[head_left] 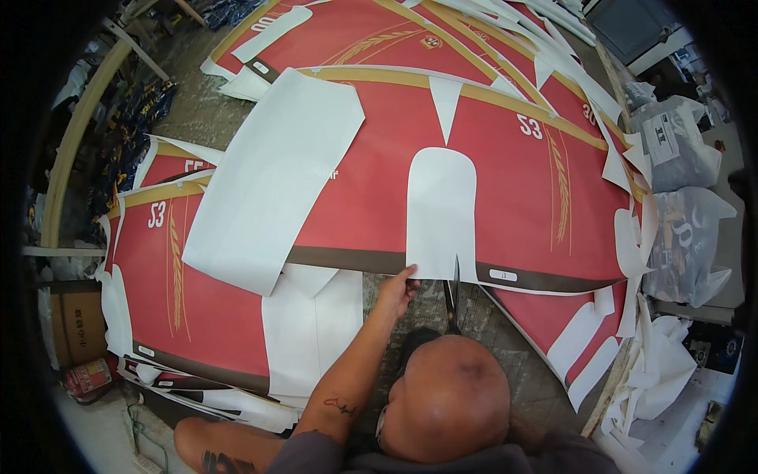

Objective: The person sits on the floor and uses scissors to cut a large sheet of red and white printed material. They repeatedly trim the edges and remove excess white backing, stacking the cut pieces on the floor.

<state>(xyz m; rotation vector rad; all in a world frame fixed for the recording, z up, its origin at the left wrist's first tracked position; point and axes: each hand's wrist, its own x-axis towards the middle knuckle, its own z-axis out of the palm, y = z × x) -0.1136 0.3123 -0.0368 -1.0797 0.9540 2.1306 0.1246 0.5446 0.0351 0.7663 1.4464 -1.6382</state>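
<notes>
My left hand (397,291) pinches the near edge of a large red printed sheet (355,197), its thumb on top by the base of a white rounded panel (441,205). The sheet has a tan band on its far edge and a dark strip on its near edge. Just right of that hand, dark scissors (452,304) point away from me, with a blade over the edge of the white panel. My right hand is hidden behind the head at the lower middle. A loose white piece (276,178) lies across the red sheet's left part.
More red printed sheets (213,292) overlap at the left and far side. White offcuts (655,363) pile up at the right edge. Clear plastic bags (685,245) stand at the right, and a cardboard box (77,320) at the left, near a power strip (148,462).
</notes>
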